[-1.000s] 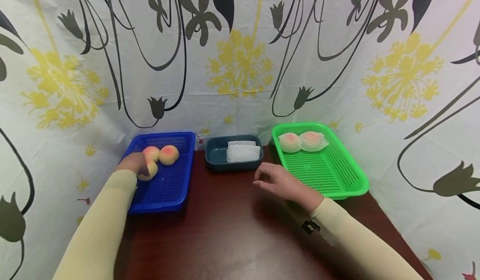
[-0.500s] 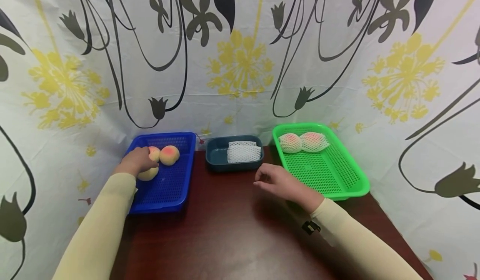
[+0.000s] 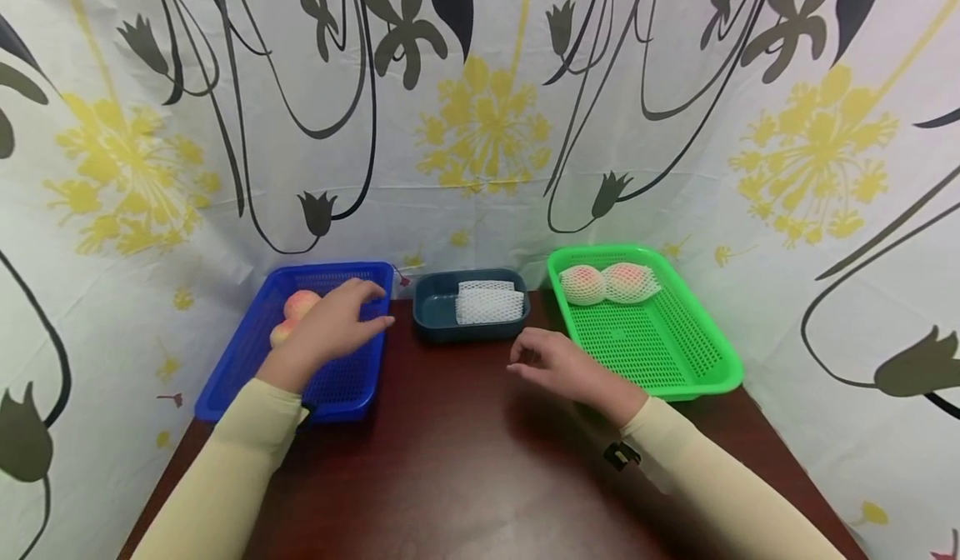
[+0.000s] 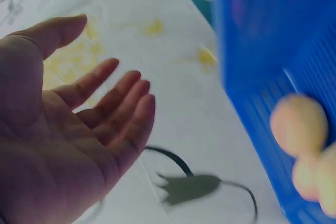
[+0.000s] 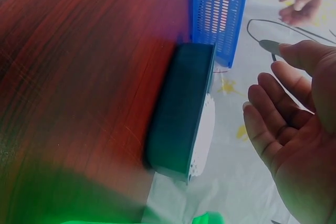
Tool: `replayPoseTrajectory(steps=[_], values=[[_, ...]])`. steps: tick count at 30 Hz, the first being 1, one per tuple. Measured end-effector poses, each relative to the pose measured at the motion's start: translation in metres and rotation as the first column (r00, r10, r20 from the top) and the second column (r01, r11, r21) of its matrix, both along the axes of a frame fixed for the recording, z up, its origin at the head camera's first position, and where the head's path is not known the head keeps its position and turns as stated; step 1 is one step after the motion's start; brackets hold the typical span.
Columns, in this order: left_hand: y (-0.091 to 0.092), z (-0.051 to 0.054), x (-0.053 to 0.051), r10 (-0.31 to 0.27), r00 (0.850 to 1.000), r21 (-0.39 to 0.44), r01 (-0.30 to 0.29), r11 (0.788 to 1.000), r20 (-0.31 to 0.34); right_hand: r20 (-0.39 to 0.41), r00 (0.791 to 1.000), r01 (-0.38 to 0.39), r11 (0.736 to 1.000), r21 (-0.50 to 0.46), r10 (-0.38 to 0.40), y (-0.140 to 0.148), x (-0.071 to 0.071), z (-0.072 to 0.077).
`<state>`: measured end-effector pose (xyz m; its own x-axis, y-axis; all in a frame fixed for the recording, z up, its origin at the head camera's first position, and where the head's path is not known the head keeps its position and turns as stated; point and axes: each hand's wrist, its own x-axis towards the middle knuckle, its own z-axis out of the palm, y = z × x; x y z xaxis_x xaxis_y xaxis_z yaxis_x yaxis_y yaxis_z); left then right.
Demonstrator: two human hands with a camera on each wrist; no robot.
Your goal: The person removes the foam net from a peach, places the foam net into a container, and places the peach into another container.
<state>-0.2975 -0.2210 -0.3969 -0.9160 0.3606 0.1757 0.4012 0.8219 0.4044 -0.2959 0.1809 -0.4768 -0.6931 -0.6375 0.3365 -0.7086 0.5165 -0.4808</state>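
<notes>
My left hand (image 3: pixel 330 324) is over the right part of the blue basket (image 3: pixel 363 377), fingers spread and holding nothing; its bare palm (image 4: pixel 58 150) shows in the left wrist view. Peaches (image 3: pixel 302 303) lie in that basket, partly hidden by the hand in the head view, and several show (image 4: pixel 299 125) in the left wrist view. My right hand (image 3: pixel 566 366) hovers between the dark tray and the green basket, fingers loosely bent around nothing, its palm (image 5: pixel 299 145) empty. White foam nets (image 3: pixel 489 304) lie in the dark teal tray (image 3: pixel 435 312).
Two peaches in foam nets (image 3: pixel 628 282) lie at the back of the green basket (image 3: pixel 693 327) on the right. The baskets and tray stand on a dark red-brown table (image 3: pixel 465 460). A white patterned cloth (image 3: pixel 480 227) hangs behind and at both sides.
My left hand has left the peaches and moved right, its fingers opening out with nothing in them. My right hand has stayed in place.
</notes>
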Motion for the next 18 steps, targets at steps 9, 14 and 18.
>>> replayPoseTrajectory(steps=[9,14,18], values=[[0.063,-0.020,0.038,-0.114,0.988,0.104,0.125,0.987,-0.109,0.009,1.000,0.000,1.000,0.002,0.000,-0.002,0.004,-0.001],[0.089,-0.046,0.047,-0.117,0.989,0.133,0.127,0.983,-0.085,0.022,1.000,0.014,1.000,0.012,-0.014,-0.004,0.005,-0.005],[0.100,-0.064,0.052,-0.116,0.992,0.156,0.122,0.980,-0.047,0.032,0.999,0.015,0.999,0.032,-0.016,-0.005,0.004,-0.009]])
